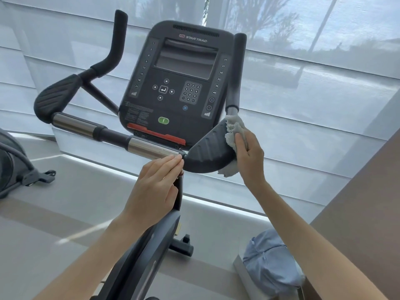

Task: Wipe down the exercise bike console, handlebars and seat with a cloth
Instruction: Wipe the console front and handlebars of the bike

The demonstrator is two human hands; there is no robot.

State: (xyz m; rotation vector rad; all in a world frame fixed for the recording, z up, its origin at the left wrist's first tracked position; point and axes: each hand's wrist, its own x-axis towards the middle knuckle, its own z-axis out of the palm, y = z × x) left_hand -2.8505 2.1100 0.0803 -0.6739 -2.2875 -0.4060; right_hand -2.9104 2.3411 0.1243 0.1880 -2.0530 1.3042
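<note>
The exercise bike's dark console (179, 83) stands at the centre with a blank screen and keypad. Black handlebars (91, 126) run across below it, with chrome sections and a padded elbow rest on each side. My right hand (249, 154) grips a crumpled white cloth (232, 131) and presses it against the outer edge of the right elbow rest (207, 150). My left hand (158, 187) rests with straight fingers on the chrome bar beside that rest. The seat is out of view.
The bike's frame and foot (181, 245) run down between my arms. A light blue bag (270, 260) lies on a low ledge at the lower right. Part of another machine (15, 165) sits at the left. Sheer window blinds fill the background.
</note>
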